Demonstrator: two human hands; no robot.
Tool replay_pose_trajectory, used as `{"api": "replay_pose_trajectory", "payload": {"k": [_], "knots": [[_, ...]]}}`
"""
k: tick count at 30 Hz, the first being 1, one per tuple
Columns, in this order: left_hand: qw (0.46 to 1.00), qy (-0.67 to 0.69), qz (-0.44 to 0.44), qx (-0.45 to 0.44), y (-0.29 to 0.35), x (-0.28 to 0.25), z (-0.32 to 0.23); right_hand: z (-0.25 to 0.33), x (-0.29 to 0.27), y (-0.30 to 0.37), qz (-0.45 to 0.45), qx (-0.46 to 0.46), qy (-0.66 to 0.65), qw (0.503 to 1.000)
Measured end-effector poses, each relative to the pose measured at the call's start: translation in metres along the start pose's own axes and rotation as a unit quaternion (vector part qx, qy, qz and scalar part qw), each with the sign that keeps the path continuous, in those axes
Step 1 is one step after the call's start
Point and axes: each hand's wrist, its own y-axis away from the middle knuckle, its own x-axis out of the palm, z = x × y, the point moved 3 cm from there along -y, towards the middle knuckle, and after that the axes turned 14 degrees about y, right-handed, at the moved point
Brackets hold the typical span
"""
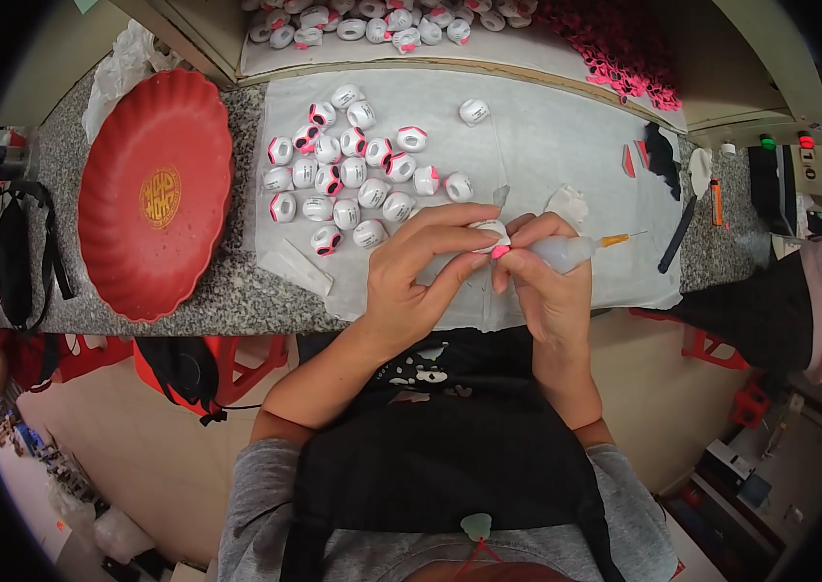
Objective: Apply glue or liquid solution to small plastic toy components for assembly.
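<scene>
My left hand [416, 267] pinches a small white rounded piece [491, 231] between thumb and fingers, above the near part of the white sheet. A bright pink part [500, 251] shows at the lower side of that piece, where the fingertips of my right hand [552, 291] meet it. Tucked in my right hand is a translucent squeeze bottle [566, 254], its thin needle with an orange base pointing right, away from the white piece. Left of my hands, several similar white pieces [353, 175] lie grouped, many with pink-rimmed black parts like tiny sunglasses.
A red scalloped tray [100, 194] stands at the left on the speckled counter. Along the back, a shelf holds many white pieces [372, 29] and a pink-and-black heap [624, 48]. Crumpled white tissue [568, 206] lies past my right hand. An orange tube [717, 202] is farther right.
</scene>
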Motion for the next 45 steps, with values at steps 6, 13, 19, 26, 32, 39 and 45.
{"api": "replay_pose_trajectory", "payload": {"k": [6, 13, 19, 26, 32, 39, 45], "knots": [[0.999, -0.036, 0.020, 0.032, -0.002, 0.000, -0.002, -0.002, -0.001, 0.000, 0.001, -0.006, -0.042, 0.999], [0.996, -0.060, 0.049, 0.040, -0.003, 0.000, -0.005, -0.002, 0.001, 0.000, -0.005, -0.026, -0.057, 0.998], [0.999, -0.004, 0.031, -0.014, -0.001, 0.000, 0.001, -0.001, 0.002, 0.003, -0.022, -0.020, -0.017, 0.999], [0.928, 0.279, -0.042, -0.243, 0.000, -0.007, 0.013, 0.005, 0.003, 0.007, -0.034, -0.170, 0.244, 0.954], [0.900, 0.321, -0.059, -0.288, 0.003, -0.001, 0.009, 0.020, 0.010, 0.008, -0.057, -0.257, 0.396, 0.880], [0.886, 0.326, -0.021, -0.328, 0.001, 0.001, 0.006, 0.027, 0.002, 0.005, -0.019, -0.244, 0.409, 0.879], [0.879, 0.305, -0.010, -0.365, 0.000, -0.001, 0.013, 0.026, 0.002, 0.006, 0.033, -0.240, 0.412, 0.879]]}}
